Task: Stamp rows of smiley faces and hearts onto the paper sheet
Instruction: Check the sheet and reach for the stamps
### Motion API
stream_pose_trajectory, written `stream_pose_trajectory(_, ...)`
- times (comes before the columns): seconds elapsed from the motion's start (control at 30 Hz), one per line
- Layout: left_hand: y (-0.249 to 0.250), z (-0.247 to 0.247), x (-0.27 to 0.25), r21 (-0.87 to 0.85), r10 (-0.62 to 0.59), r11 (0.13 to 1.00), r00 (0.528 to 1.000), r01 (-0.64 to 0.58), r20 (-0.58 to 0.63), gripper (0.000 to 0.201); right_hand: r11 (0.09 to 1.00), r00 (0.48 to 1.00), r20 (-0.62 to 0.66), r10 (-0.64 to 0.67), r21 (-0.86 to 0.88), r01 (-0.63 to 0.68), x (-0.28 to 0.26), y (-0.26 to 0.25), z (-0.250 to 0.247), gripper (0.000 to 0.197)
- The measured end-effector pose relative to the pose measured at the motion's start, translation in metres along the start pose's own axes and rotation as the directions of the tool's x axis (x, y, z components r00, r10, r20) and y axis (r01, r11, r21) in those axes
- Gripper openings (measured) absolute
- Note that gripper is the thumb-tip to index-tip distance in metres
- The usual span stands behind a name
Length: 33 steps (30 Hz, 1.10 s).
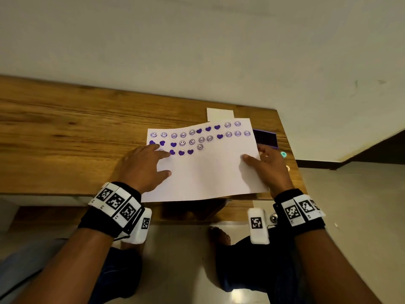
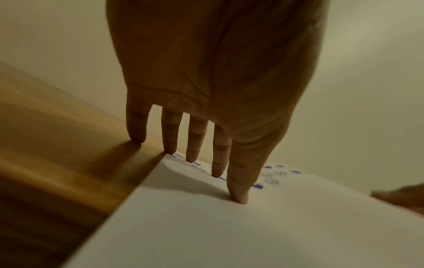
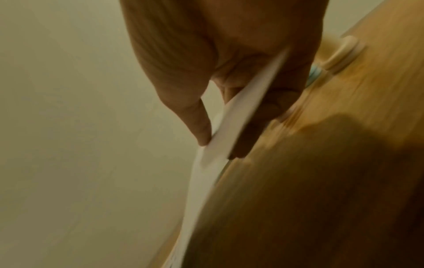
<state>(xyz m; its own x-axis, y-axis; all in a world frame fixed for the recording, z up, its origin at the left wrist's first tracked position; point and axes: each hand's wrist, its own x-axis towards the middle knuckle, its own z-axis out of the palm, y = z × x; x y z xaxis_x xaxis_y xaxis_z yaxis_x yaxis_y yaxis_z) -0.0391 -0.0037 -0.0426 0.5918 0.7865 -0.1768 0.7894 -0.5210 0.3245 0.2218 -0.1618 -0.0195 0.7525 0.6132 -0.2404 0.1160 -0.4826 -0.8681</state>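
A white paper sheet (image 1: 206, 172) with rows of purple smileys and hearts across its top lies on the wooden table (image 1: 65, 137), its right side lifted. My left hand (image 1: 144, 165) lies flat with straight fingers pressing the sheet's left edge; in the left wrist view the fingertips (image 2: 238, 199) touch the paper sheet (image 2: 252, 226) and the wood. My right hand (image 1: 266, 166) pinches the sheet's right edge, thumb on top, fingers underneath. In the right wrist view the paper sheet (image 3: 229, 130) runs between thumb and fingers of my right hand (image 3: 218, 145).
A purple ink pad (image 1: 265, 139) lies open beyond the sheet's right edge. A teal stamp (image 1: 283, 154) and a pale stamp (image 1: 287, 168) sit near the table's right edge. A small white card (image 1: 219, 114) lies behind the sheet. The paper's front edge overhangs the table.
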Motion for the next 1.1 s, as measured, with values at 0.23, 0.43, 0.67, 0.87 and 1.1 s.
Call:
stream_pose_trajectory(0.23, -0.005, -0.006, -0.001, -0.13, -0.032, 0.991, 0.999, 0.028, -0.03, 0.057, 0.993, 0.995, -0.018, -0.097, -0.075, 0.096, 0.013, 0.011, 0.0, 0.014)
stream_pose_trajectory(0.43, -0.03, -0.03, 0.001, -0.379, -0.179, 0.919, 0.972, 0.11, -0.151, 0.048, 0.958, 0.992, -0.049, -0.113, 0.26, 0.122, 0.016, 0.005, -0.006, 0.012)
stream_pose_trajectory(0.67, -0.077, -0.035, -0.001, -0.374, -0.277, 0.907, 0.944, 0.194, -0.181, 0.047, 0.814, 0.983, -0.047, -0.175, 0.554, 0.172, 0.009, -0.003, -0.014, 0.026)
stream_pose_trajectory(0.87, -0.086, -0.029, 0.001, -0.25, -0.257, 0.941, 0.963, 0.229, -0.087, 0.052, 0.777, 0.968, -0.066, -0.241, 0.585, 0.234, 0.0, -0.006, -0.02, 0.05)
stream_pose_trajectory(1.1, -0.082, -0.031, 0.002, -0.144, -0.232, 0.965, 0.968, 0.218, -0.093, 0.046, 0.749, 0.969, -0.056, -0.24, 0.625, 0.222, -0.005, -0.008, -0.021, 0.045)
